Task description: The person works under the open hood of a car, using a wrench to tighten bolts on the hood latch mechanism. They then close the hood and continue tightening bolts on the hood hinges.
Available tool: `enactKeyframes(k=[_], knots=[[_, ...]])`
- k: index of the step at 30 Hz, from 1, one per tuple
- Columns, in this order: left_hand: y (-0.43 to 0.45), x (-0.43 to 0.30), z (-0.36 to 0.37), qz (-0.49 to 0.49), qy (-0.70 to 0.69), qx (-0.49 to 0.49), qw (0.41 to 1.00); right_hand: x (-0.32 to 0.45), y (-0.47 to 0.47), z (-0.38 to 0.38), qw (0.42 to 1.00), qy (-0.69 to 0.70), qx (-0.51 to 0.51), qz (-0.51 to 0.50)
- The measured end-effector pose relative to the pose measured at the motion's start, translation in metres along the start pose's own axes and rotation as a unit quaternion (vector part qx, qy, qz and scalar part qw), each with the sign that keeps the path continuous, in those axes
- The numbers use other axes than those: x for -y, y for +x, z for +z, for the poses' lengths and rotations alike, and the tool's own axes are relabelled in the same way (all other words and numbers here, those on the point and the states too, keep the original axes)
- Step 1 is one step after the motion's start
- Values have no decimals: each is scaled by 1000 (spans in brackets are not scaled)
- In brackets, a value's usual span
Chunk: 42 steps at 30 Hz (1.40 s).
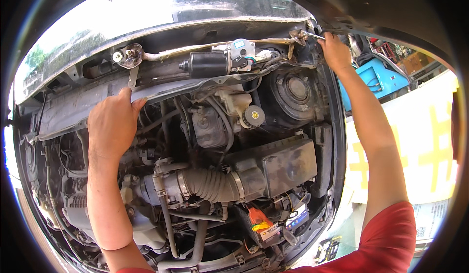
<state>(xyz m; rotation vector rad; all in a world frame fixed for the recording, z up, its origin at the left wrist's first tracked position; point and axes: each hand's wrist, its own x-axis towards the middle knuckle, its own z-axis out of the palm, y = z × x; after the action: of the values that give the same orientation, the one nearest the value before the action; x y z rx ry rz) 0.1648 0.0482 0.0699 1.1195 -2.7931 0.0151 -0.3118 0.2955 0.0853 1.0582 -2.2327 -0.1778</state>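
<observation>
My left hand is curled over the sheet-metal cowl edge, thumb on the near side and most fingers hidden. Just beyond its knuckles hangs the flat crank arm of the left wiper pivot. At the far right corner, my right hand grips a slim metal wrench, whose head meets the right wiper pivot. A linkage tube joins the two pivots. Between them sits the black wiper motor with its silver gearbox.
Below lie a brake fluid reservoir, a strut tower, an air filter box, a ribbed intake hose and a Varta battery. The raised hood overhangs the right. A blue case stands beside the car.
</observation>
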Motion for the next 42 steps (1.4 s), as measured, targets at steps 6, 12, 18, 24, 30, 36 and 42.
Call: enactKeyframes(k=[6,12,18,24,30,36,42], knots=[[-2,-4,3,17,17,-34,999,-28,35,-11,785,403,322,343],[-1,-5,0,23,19,-41,999,-27,23,-11,611,625,279,399],[-2,-4,1,24,15,-49,998,-29,12,-6,957,241,132,-90],[-1,-3,2,18,18,-40,999,-30,4,-8,973,52,135,-178],[-2,-4,2,23,14,-53,998,-20,7,23,699,636,104,309],[-2,-5,0,14,12,-42,999,-19,17,30,570,691,55,440],[-2,-3,2,16,13,-41,999,-21,-13,35,979,186,-18,75]])
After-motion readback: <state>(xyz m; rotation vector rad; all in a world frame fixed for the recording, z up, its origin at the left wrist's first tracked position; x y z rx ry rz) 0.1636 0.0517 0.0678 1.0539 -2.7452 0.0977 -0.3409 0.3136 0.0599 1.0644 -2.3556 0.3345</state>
